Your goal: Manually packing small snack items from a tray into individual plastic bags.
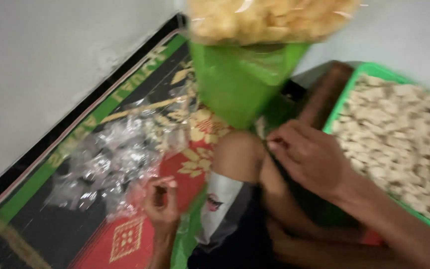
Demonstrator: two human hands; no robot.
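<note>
The thing in hand is a green funnel-shaped scoop (240, 79), tilted and standing just above my bent knee (237, 157), with a clear bag of pale yellow crackers (269, 20) pressed against its wide mouth at the top of the view. My right hand (309, 157) sits at the scoop's narrow lower end, fingers pinched together on its tip or on a bit of film there; the blur keeps me from telling which. My left hand (162, 199) rests low on the mat (125, 239), fingers curled shut on something small and dark that I cannot make out.

Judging from how things lie, the work looks partway along: one bag is full of crackers, while the green tray (342, 102) to my right is heaped with pale cracker pieces (404, 134), so plenty is left to pack. A loose heap of empty clear plastic bags (110, 164) lies on the mat just beyond my left hand, waiting.

The mat is black, red and green with gold patterns, spread over a pale floor (36, 65). A dark brown strip runs alongside the tray's near edge.
</note>
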